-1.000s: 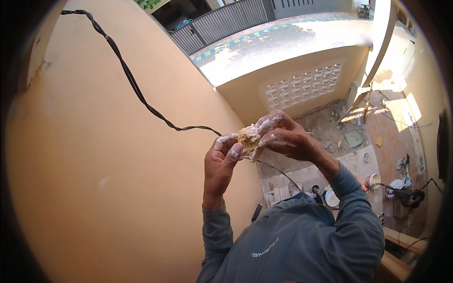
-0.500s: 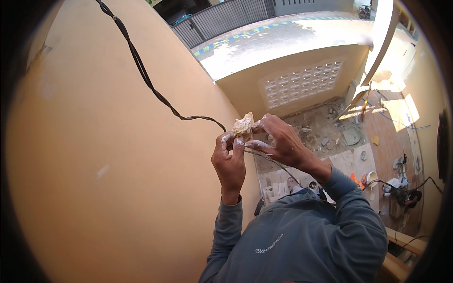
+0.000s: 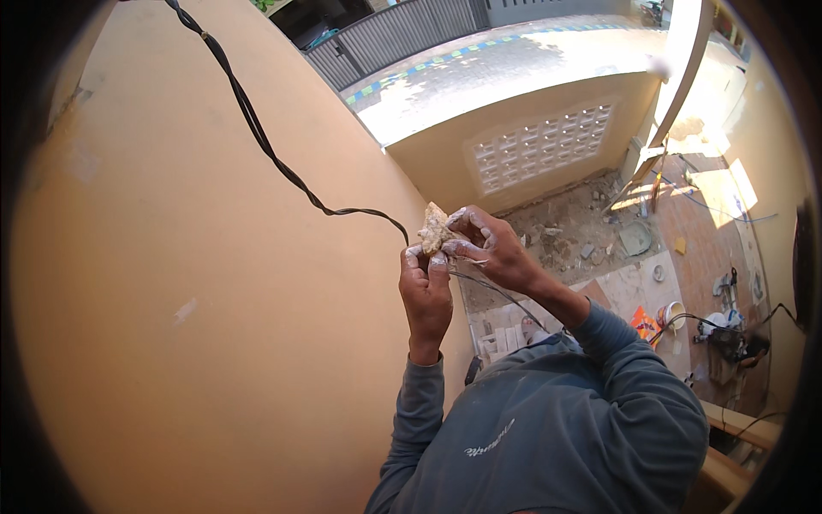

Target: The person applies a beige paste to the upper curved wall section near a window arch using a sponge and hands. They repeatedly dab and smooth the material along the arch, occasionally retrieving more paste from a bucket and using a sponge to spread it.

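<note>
Between my hands is a rough, pale yellow lump (image 3: 433, 226) smeared with white, like a torn piece of sponge or foam; I cannot tell its exact kind. My left hand (image 3: 427, 300) pinches it from below, thumb and fingers closed. From the right, my right hand (image 3: 499, 254) grips its side between thumb and fingers. White paste or powder coats the fingertips of both hands. A black twisted cable (image 3: 274, 158) runs down across the wall and passes behind my hands.
A smooth peach wall (image 3: 214, 343) stands close on my left. Far below lie a rubble strip (image 3: 591, 227), white boards (image 3: 616, 287), a paint bucket (image 3: 674, 313) and an orange packet (image 3: 645, 324). A low wall with a vent grid (image 3: 544, 150) stands ahead. Wooden beams (image 3: 741, 426) are at lower right.
The lump has been turned and now shows a narrower, pointed side. My right fingers have closed in on it, and both hands have shifted slightly. The view has moved a little.
</note>
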Motion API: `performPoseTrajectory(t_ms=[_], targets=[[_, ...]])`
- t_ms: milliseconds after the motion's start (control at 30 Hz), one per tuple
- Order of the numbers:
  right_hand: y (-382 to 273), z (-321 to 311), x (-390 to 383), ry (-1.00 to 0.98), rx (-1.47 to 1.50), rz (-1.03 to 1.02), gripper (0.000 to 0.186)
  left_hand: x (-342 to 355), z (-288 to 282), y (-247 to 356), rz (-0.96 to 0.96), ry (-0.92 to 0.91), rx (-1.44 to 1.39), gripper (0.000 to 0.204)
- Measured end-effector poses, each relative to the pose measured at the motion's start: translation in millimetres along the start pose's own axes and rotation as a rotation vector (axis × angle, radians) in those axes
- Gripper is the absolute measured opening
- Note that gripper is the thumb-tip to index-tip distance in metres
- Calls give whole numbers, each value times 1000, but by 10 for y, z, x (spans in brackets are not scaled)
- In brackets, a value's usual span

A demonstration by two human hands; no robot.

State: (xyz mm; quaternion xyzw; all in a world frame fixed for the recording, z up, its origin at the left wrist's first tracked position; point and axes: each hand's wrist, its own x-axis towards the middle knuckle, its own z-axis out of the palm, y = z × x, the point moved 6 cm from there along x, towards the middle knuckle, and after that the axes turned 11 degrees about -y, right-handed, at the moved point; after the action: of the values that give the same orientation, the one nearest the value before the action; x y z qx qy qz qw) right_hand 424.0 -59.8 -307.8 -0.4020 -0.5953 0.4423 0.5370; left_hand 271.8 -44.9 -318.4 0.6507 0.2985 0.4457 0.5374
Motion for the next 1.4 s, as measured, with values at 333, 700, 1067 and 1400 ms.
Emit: performPoseTrajectory(t_ms=[333,700,1067,1400], targets=[[-330,-118,-90,-77,-597,-174,24,23,79,135,-30,-18,432,20],[134,-185,-24,104,-557,-120,18,-2,233,-143,110,26,579,14],[520,-470,-18,224,-481,-22,14,-4,422,-423,85,10,465,16],[618,-701,-90,81,-315,140,22,-5,409,-980,-217,-2,139,17]])
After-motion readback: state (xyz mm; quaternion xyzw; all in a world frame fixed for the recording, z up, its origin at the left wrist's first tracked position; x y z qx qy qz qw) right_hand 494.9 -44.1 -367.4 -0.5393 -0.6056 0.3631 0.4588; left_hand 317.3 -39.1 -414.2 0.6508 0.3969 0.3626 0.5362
